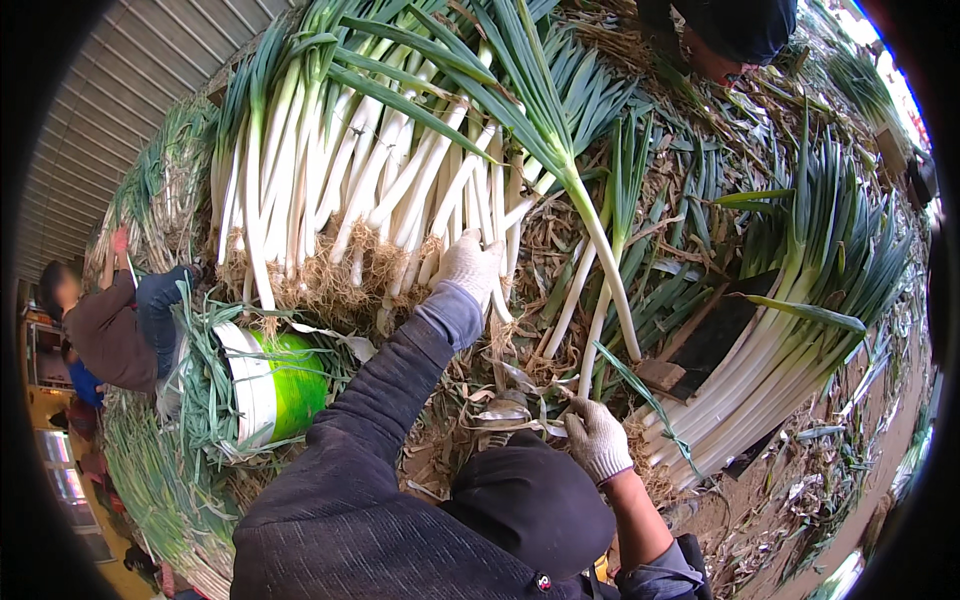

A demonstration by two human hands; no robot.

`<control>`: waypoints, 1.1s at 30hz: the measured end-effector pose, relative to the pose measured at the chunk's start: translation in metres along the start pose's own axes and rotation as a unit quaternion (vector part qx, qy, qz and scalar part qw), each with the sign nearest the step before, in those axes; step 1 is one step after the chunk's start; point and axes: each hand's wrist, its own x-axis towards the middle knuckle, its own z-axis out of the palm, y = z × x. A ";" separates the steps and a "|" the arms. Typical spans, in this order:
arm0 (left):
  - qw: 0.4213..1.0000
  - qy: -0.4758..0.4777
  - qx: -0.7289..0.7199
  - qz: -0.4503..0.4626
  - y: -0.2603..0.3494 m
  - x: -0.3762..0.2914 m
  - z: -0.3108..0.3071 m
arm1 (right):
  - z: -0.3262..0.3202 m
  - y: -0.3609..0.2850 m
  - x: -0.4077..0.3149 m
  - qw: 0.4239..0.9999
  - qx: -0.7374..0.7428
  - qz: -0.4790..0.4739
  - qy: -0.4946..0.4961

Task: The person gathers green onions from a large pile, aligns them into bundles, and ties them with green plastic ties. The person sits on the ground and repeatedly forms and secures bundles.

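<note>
My left hand point(472, 266), in a white knit glove, reaches into a pile of leeks point(345, 165) and closes around a white leek stem near the roots. My right hand point(598, 441), gloved too, is lower right with its fingers curled at the bottom end of an upright leek point(600, 330); whether it grips that leek cannot be told. Another long leek point(607, 255) slants down above it. Right of this hand lies a bundle of leeks point(739, 382) with a green tie point(664, 420) around its lower stems, partly over a dark board point(720, 337).
A white and green tub point(281, 382) holding leaf strips stands left of my arm. Peeled leaves and roots litter the ground point(795, 480). A wooden block point(660, 373) sits by the board. One person point(112, 330) works at far left, another point(739, 30) at top right. More leeks point(157, 480) lie lower left.
</note>
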 end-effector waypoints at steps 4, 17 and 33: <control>0.869 -0.125 -0.464 -0.119 0.004 -0.008 -0.003 | -0.011 -0.007 0.002 0.999 0.012 0.024 -0.020; 0.843 -0.225 -0.468 -0.140 0.025 0.050 -0.029 | -0.009 -0.016 0.000 0.996 0.054 0.047 -0.055; 0.812 -0.289 -0.457 -0.218 0.002 -0.141 0.086 | -0.023 -0.061 0.056 0.982 0.164 0.087 0.047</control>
